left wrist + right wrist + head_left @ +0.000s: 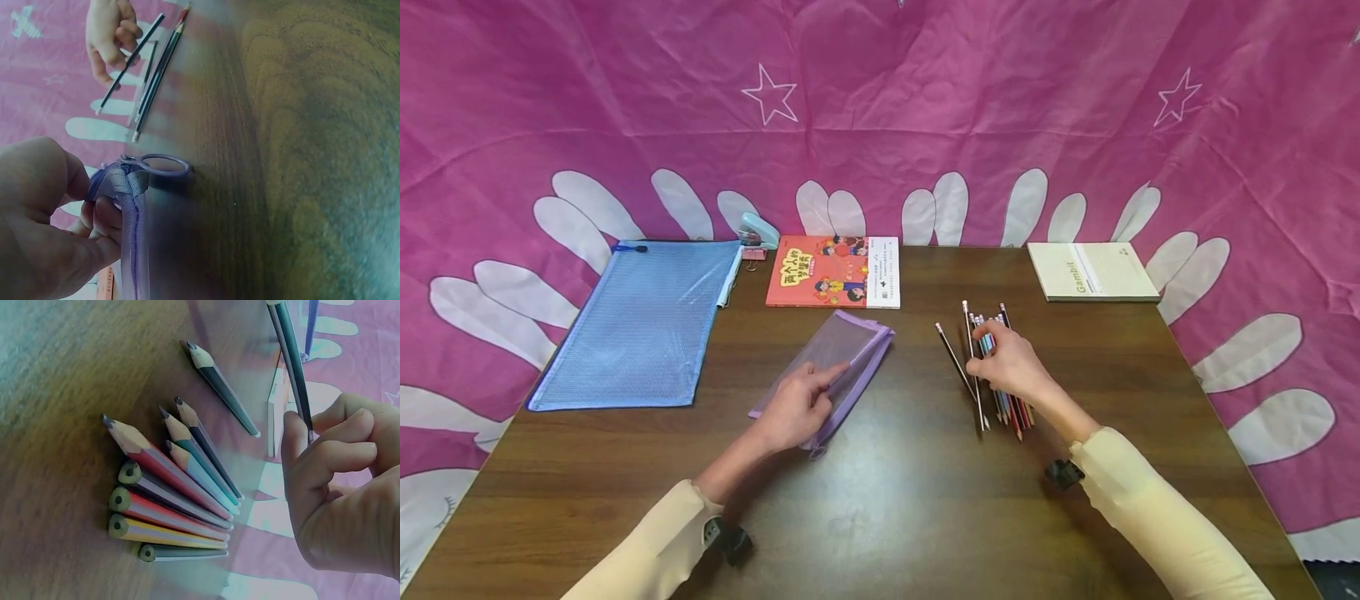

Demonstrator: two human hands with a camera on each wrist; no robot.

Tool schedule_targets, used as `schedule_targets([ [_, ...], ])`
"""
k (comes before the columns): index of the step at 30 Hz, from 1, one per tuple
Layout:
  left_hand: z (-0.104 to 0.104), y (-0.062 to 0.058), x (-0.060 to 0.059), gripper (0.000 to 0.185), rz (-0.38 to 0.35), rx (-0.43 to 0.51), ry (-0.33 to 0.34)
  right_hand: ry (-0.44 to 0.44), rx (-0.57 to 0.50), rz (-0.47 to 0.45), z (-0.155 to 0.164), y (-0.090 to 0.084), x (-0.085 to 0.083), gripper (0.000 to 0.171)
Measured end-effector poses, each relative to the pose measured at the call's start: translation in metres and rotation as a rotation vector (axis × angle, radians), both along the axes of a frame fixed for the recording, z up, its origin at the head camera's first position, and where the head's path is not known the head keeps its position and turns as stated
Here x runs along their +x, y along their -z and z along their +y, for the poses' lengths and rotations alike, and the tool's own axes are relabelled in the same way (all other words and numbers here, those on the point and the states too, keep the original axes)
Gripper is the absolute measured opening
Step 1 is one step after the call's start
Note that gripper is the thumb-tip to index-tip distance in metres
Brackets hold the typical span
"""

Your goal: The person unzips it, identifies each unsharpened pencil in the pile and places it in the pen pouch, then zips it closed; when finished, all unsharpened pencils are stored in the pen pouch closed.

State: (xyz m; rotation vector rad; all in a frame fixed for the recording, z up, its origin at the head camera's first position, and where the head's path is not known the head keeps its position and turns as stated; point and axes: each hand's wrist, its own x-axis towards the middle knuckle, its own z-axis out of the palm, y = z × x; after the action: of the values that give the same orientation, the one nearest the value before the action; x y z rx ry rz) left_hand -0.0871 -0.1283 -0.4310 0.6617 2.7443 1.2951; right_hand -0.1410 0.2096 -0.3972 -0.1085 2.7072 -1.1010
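My left hand (793,408) pinches the purple mesh zip pouch (822,343) by its zipper edge, the index finger stretched along it. In the left wrist view a purple ring pull (167,164) hangs at the zipper's end. My right hand (1006,362) holds a dark striped pencil (291,359) between thumb and fingers, lifted and tilted. Below that hand lies a group of several pencils (1017,421), some with sharpened tips, others flat-ended in the right wrist view. Another dark pencil (950,347) lies apart, left of the group.
Along the back stand a light blue stapler (760,229), a pink binder clip (754,253), a red picture book (820,279) and a cream notebook (1097,271). A blue mesh zip folder (636,325) lies at the left of the brown table (880,517). Pink cloth (925,100) hangs behind.
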Motion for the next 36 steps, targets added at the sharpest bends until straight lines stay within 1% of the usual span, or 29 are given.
schedule_targets([
  [8, 0.0, -0.011, -0.009, 0.051, 0.016, 0.004, -0.006, 0.035, -0.101, -0.038, -0.006, -0.009, -0.005, 0.046],
  [13, 0.0, -0.013, -0.011, 0.051, 0.005, 0.007, -0.004, 0.065, -0.216, -0.103, -0.012, -0.01, -0.006, 0.049],
  [17, 0.0, -0.013, -0.011, 0.051, 0.0, 0.004, -0.009, 0.079, -0.338, -0.146, -0.016, -0.008, -0.004, 0.051],
  [20, 0.001, -0.013, -0.011, 0.051, 0.002, 0.002, -0.014, 0.085, -0.402, -0.157, -0.019, -0.007, -0.003, 0.052],
  [30, 0.005, -0.011, -0.007, 0.051, -0.009, 0.016, -0.036, 0.114, -0.536, -0.172, -0.035, 0.003, 0.002, 0.056],
  [36, 0.007, -0.009, -0.004, 0.051, -0.041, 0.019, -0.041, 0.157, -0.627, -0.188, -0.047, 0.009, 0.005, 0.057],
])
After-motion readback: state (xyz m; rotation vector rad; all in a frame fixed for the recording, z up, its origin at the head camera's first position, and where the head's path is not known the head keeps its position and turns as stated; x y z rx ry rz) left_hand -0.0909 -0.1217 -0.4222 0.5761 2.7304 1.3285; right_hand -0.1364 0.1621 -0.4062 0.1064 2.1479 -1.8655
